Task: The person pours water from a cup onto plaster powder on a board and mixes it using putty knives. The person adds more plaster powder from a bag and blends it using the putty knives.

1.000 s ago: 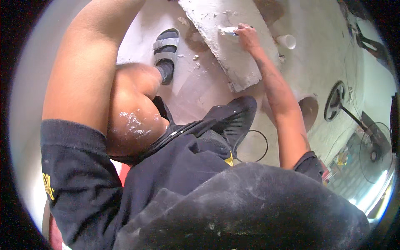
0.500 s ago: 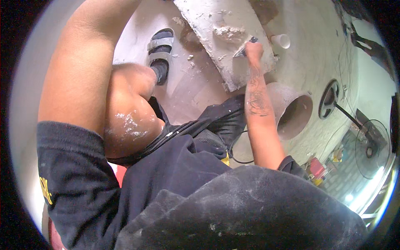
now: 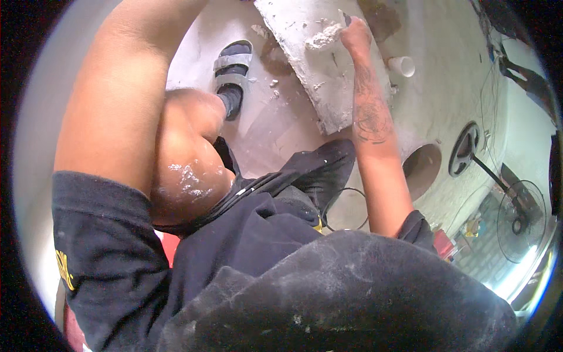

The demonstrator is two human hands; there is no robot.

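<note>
My right hand [image 3: 356, 36] is closed around a putty knife [image 3: 345, 18], whose blade shows only in part above the fingers. It is over the far part of a white-smeared board [image 3: 328, 100] lying on the floor. Just left of the hand, a lumpy mound of white paste [image 3: 324, 37] sits on the board. My left forearm [image 3: 158, 20] runs out past the top edge, so the left hand is out of sight.
A white cup [image 3: 402, 66] lies right of the board, and a wide round container [image 3: 423, 170] opens nearer me. My sandalled foot [image 3: 233, 73] is left of the board. A stand fan [image 3: 519, 217] with a round base [image 3: 465, 149] is at the right. Crumbs dot the floor.
My right hand has moved away from me with the putty knife, from the board's right middle to beside the far end of the paste mound. My left arm has hardly shifted.
</note>
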